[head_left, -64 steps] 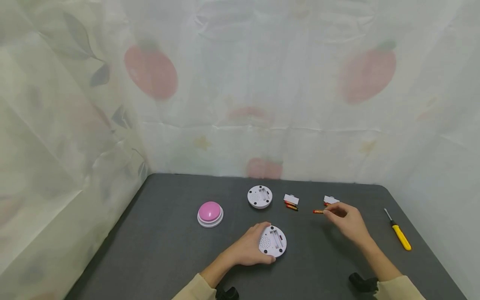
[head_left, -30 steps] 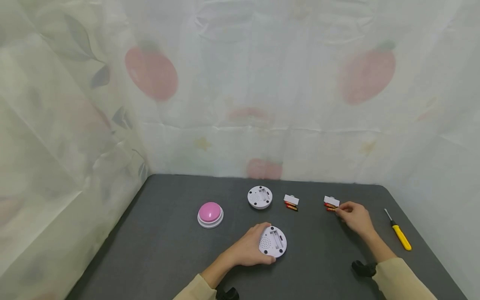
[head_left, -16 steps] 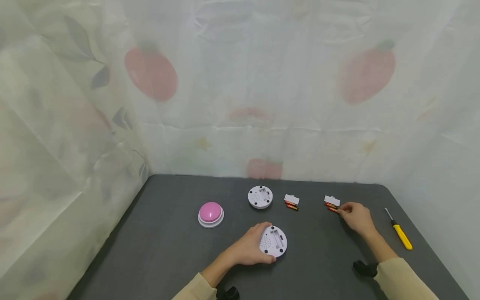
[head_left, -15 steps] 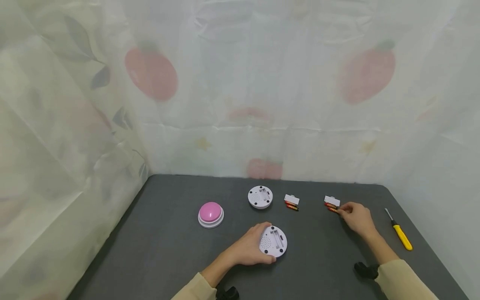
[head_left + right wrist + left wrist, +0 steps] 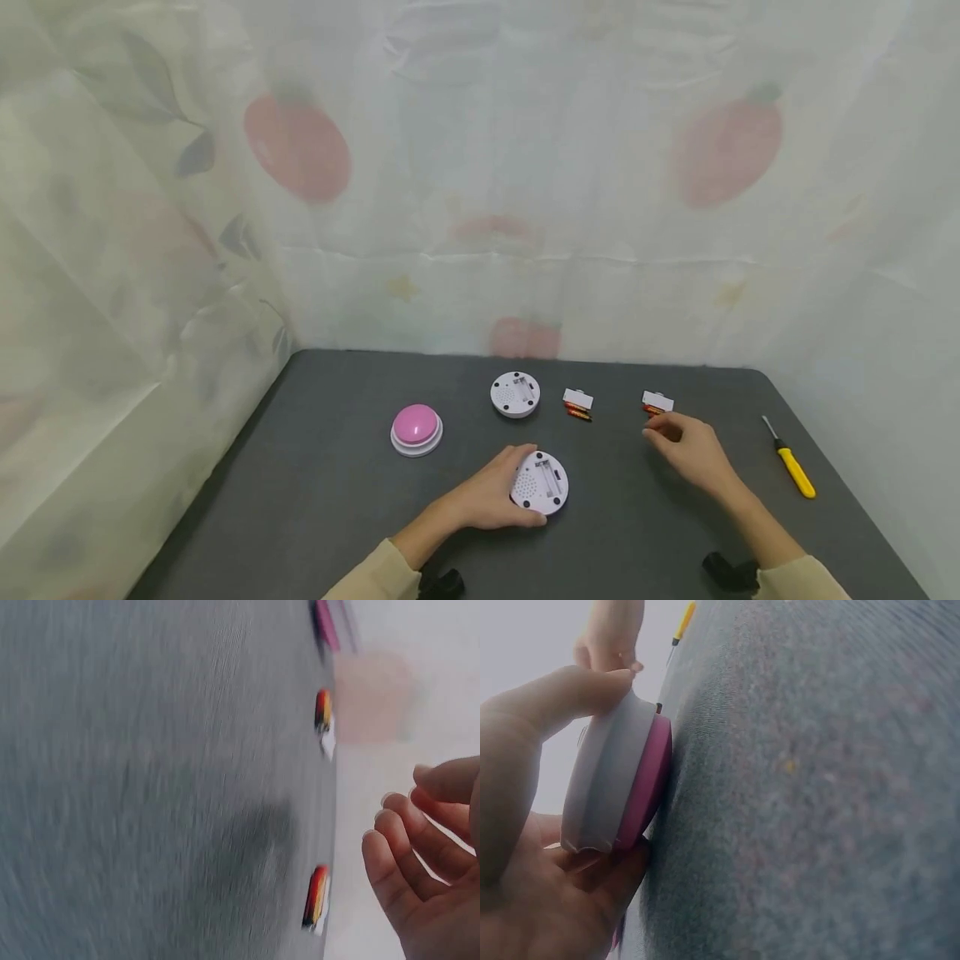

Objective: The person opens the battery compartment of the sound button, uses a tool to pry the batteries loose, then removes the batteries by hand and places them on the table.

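My left hand [image 5: 491,492] holds a round push button [image 5: 542,483] upside down by its rim, with an uncovered battery compartment facing up. In the left wrist view, the pink dome [image 5: 649,776] of this push button faces the table, below its white body [image 5: 604,776]. My right hand [image 5: 693,450] hovers above the table with loosely bent fingers and nothing between them, also in the right wrist view. Just beyond it lie small red-and-gold batteries [image 5: 652,411], partly hidden by the hand, and a white battery cover [image 5: 657,401].
A second upturned push button [image 5: 515,395] stands farther back, its compartment uncovered too. Left of it, a pink-topped push button [image 5: 416,429] sits upright. Another battery cover [image 5: 578,398] lies with batteries [image 5: 578,412] in the middle. A yellow screwdriver [image 5: 795,471] lies at the right edge.
My right hand has set a battery down beside the right-hand cover and let go. Then it moved slightly left and toward me. The left hand keeps its hold on the push button.
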A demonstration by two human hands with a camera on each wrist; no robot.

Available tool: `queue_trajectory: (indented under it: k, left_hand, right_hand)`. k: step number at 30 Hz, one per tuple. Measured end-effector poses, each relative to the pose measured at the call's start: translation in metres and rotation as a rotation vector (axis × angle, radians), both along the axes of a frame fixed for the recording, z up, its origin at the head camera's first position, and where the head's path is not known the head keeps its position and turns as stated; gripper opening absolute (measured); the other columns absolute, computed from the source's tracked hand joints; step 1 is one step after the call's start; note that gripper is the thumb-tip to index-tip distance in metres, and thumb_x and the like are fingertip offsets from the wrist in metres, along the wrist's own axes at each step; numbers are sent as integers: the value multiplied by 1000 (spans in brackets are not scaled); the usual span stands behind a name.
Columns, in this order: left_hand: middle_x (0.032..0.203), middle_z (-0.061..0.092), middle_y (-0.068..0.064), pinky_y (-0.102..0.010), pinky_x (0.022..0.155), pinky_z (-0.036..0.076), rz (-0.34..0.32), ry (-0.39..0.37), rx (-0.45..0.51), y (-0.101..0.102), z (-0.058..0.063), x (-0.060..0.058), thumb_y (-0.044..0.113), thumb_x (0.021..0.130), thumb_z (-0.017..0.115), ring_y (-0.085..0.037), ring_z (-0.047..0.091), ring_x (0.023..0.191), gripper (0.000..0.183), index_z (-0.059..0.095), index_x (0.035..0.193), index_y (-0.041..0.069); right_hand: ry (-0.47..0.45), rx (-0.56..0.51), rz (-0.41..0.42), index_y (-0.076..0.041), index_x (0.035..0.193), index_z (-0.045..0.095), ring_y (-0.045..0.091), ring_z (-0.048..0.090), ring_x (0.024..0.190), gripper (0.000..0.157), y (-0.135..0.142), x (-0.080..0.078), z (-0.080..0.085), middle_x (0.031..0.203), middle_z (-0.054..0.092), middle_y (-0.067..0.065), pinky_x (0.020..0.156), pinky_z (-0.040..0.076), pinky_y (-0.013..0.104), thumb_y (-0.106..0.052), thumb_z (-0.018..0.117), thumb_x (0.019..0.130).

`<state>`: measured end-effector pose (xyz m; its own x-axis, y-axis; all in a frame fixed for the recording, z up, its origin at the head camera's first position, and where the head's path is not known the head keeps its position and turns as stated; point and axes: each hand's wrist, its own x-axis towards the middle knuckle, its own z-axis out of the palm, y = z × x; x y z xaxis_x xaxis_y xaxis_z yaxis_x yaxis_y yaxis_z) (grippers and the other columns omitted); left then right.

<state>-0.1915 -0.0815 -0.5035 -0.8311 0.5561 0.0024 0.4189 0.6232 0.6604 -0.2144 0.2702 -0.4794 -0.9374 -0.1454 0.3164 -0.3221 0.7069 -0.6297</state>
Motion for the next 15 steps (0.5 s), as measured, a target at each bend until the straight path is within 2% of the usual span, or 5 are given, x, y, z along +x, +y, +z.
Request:
queue_trajectory:
  k: [3,7,12,15]
  left_hand:
    - [145,47,-7,-36,104,42,-3,10,9,-2,1,1,51,74,85,-14,50,120,103,36,155,9]
    - [146,47,-7,-37,106,41,7,11,24,-2,0,2,52,73,86,-15,49,123,105,36,154,8]
    - [147,48,-6,-38,107,40,17,18,10,-2,0,3,53,72,88,-17,48,129,104,39,152,8]
    - [147,49,-6,-38,107,40,15,14,-8,-2,3,5,54,71,88,-19,48,130,104,40,151,8]
  right_hand:
    - [19,-33,24,-13,102,74,11,65,84,9,-11,6,0,97,72,-1,72,53,32,-14,73,94]
    - [34,-78,64,-10,104,74,7,65,83,12,-27,13,-2,97,71,-4,72,53,29,-12,75,93]
    - [-26,-117,154,-6,109,72,6,63,84,21,-49,22,-4,98,70,-5,74,53,28,-16,76,92]
    - [-75,-139,222,-6,112,71,7,62,86,25,-62,27,-6,101,70,-1,76,53,28,-19,78,91]
